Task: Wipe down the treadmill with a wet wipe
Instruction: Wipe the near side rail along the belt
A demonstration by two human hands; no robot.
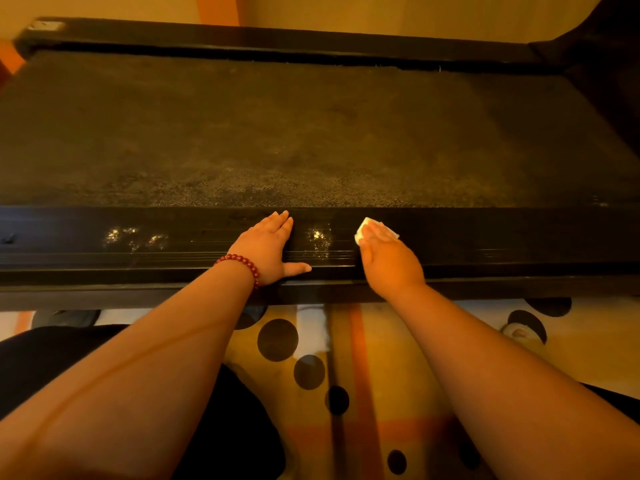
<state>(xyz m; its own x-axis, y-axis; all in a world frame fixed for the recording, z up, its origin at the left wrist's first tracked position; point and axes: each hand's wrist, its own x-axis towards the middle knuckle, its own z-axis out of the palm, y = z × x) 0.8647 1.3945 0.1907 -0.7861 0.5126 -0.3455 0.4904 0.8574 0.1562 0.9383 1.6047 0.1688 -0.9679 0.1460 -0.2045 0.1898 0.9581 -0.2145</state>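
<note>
Right hand [388,258] flat, fingers straight, pressing wet wipe [367,226] onto side rail [485,237] of treadmill [277,133], wipe peeking out at its twelve o'clock, left hand [266,247] at nine o'clock, released, palm on rail

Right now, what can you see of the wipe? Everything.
The wipe is a small white pad, soft-looking; wetness can't be judged. It lies flat on the black near rail of the treadmill, just right of pale smudges. The right hand presses it with flat fingers, covering most of it; only its far edge and left side show. The left hand rests on the rail, apart from it.
</note>
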